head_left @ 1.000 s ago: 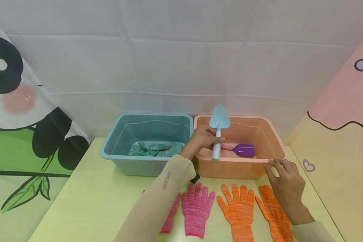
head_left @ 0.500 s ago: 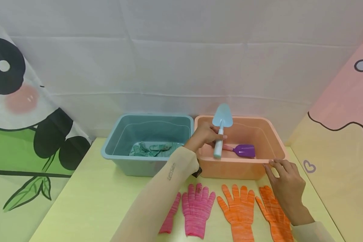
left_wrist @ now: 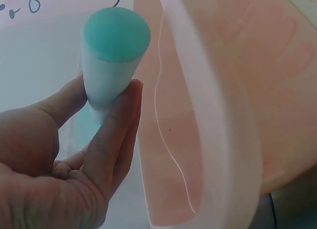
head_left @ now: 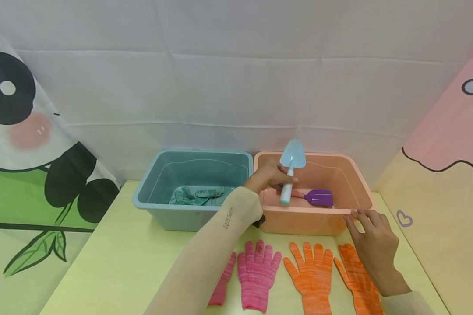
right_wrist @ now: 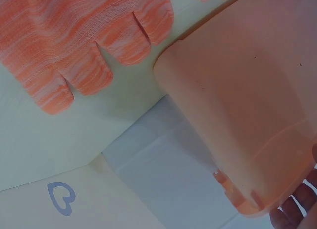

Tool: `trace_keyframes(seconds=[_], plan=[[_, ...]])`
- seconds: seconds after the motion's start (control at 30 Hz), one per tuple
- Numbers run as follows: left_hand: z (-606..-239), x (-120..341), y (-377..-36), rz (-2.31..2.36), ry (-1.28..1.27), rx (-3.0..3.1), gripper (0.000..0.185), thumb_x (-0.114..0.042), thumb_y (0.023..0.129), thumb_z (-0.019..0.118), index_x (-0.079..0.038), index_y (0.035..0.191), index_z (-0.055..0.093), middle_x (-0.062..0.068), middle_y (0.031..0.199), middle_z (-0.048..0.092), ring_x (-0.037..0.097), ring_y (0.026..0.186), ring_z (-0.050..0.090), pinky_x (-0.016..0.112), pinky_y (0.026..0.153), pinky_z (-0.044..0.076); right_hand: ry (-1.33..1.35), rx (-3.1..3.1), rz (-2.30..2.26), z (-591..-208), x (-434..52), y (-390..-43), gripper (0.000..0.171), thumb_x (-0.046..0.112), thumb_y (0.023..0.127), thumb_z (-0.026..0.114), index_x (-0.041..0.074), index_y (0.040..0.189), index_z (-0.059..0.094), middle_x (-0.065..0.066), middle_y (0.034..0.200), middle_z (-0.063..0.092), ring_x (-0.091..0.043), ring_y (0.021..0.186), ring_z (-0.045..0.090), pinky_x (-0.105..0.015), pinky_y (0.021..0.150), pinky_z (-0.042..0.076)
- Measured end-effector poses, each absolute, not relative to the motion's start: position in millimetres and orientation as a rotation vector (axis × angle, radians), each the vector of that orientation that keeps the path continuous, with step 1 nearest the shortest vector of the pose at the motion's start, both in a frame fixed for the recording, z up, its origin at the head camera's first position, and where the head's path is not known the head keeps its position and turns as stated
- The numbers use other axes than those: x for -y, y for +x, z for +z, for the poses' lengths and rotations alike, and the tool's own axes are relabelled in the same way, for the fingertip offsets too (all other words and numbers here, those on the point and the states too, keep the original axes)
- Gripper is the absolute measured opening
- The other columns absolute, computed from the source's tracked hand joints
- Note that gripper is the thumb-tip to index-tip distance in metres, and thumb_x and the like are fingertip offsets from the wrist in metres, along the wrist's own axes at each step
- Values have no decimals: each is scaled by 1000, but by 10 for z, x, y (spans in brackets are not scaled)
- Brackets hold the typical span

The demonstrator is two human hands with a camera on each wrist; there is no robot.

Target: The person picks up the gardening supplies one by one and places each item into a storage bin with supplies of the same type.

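My left hand (head_left: 273, 175) pinches the handle of a light blue hand trowel (head_left: 293, 154) over the orange plastic bin (head_left: 299, 221). The blade points up and away, and its white handle ends in a teal cap (left_wrist: 116, 33), turned toward the camera in the left wrist view. Inside the same bin lies a purple scoop (head_left: 319, 197) with a pink handle, partly hidden by the left hand. At the bin's front right corner, my right hand (head_left: 374, 236) grips the rim between thumb and fingers; its fingertips (right_wrist: 292, 209) show at the edge in the right wrist view.
A blue-green bin (head_left: 189, 212) holding green striped gloves (head_left: 201, 196) stands against the left side of the orange one. In front lie pink gloves (head_left: 256, 278), one partly behind the left forearm, and orange gloves (head_left: 313, 275). A white cloth (head_left: 236, 87) hangs behind the bins.
My left hand has shifted slightly to the right with the trowel, whose blade now leans a bit more rightward. The right hand has stayed at the bin's rim.
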State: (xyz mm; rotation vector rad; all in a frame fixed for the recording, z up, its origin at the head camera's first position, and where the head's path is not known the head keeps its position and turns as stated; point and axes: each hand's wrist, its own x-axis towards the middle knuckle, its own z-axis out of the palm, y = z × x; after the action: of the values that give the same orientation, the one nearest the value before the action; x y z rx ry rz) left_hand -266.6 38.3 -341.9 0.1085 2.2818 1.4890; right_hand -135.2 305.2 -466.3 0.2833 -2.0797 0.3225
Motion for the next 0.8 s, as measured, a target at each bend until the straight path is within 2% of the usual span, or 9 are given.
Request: trace_keyframes(seconds=[0.17, 0.4, 0.63, 0.8], plan=[[-3410, -378, -2703, 1444, 108, -2276, 37, -10, 90, 86, 11, 113, 66, 17, 103, 68, 38, 100, 78, 42, 82, 65, 289, 2040, 334, -4696, -3052, -1378, 63, 53, 109, 54, -3, 91, 78, -17, 88, 72, -43, 79, 67, -57, 49, 54], [-3416, -398, -2758, 1370, 102, -2288, 35, -13, 91, 86, 7, 107, 62, 14, 98, 67, 35, 100, 78, 37, 77, 66, 297, 2083, 307, -4667, -3058, -1352, 63, 51, 109, 53, -5, 92, 77, -18, 89, 72, -43, 79, 67, -56, 49, 56], [-3415, -408, -2791, 1385, 103, -2240, 36, -10, 92, 84, 10, 110, 60, 17, 99, 66, 40, 107, 76, 48, 95, 61, 290, 2055, 322, -4687, -3058, -1366, 63, 52, 109, 54, -3, 91, 77, -18, 90, 73, -43, 80, 67, -57, 50, 56], [-3405, -403, -2804, 1343, 100, -2264, 35, -12, 93, 84, 10, 110, 64, 18, 101, 70, 38, 103, 77, 43, 90, 64, 288, 2032, 342, -4712, -3055, -1387, 63, 52, 108, 55, -4, 91, 77, -19, 89, 73, -44, 79, 67, -59, 49, 55]])
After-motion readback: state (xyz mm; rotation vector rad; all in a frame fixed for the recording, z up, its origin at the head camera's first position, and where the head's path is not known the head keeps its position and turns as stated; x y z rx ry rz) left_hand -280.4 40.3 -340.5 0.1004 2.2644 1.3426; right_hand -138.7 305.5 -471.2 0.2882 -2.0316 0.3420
